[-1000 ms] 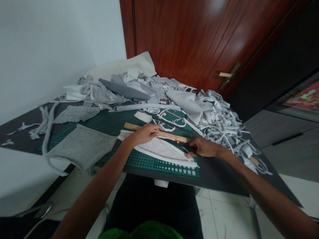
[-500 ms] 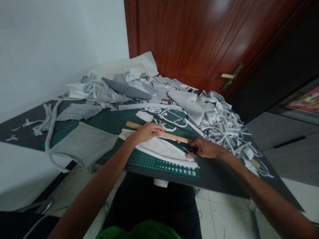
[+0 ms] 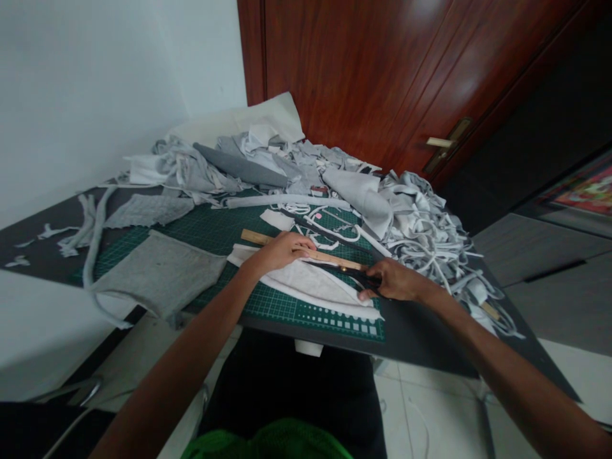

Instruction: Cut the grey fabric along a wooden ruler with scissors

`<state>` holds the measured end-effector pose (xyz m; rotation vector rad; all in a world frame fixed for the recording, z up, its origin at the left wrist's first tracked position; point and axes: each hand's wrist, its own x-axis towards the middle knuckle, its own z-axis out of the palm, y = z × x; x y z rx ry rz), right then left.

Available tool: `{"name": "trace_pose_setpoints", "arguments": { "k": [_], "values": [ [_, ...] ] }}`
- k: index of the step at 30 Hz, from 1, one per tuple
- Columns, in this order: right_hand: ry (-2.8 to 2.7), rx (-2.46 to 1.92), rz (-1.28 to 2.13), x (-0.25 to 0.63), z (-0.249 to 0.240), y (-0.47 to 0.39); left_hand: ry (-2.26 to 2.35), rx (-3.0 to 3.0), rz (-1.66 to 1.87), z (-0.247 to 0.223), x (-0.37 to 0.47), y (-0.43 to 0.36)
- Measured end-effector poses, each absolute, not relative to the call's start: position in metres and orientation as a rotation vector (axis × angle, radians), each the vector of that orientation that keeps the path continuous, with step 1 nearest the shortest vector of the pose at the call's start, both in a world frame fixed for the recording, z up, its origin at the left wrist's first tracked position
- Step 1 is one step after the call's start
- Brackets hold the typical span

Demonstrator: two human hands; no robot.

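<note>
My left hand [image 3: 283,250] is closed over the wooden ruler [image 3: 337,258], its fingertips and thumb at the ruler's edge. Below it lies a light, curved piece of fabric [image 3: 320,284] with rolled white edges, partly under my left wrist. My right hand [image 3: 394,279] grips black scissors [image 3: 354,273], their blades pointing left along the ruler and the fabric's upper edge. The blade tips are hard to make out near my left fingers. My right thumb is close to the fabric's right end.
A green cutting mat [image 3: 272,305] lies under the work on a dark table [image 3: 415,328]. A grey fabric piece [image 3: 162,274] hangs over the front edge at left. Piles of grey scraps [image 3: 421,217] fill the back and right. A brown door [image 3: 344,76] stands behind.
My right hand has shifted slightly upward with the scissors, and their handles look a little farther apart. My left hand stays on the ruler.
</note>
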<state>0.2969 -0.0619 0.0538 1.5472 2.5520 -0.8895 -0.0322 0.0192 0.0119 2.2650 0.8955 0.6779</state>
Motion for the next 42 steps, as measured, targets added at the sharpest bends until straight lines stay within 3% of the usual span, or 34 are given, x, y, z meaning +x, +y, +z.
{"name": "trace_pose_setpoints", "arguments": {
  "k": [19,29,42],
  "values": [
    [2.541,1.52,-0.968,0.295,0.057,-0.06,0.923,2.28,0.704,0.011,-0.031,0.022],
    [2.173,1.34,-1.438,0.305,0.065,-0.05,0.957,2.191,0.719,0.015,-0.03,0.02],
    [2.064,1.283,-1.632,0.29,0.072,-0.036,0.919,2.032,0.741,0.012,-0.035,0.029]
  ]
}}
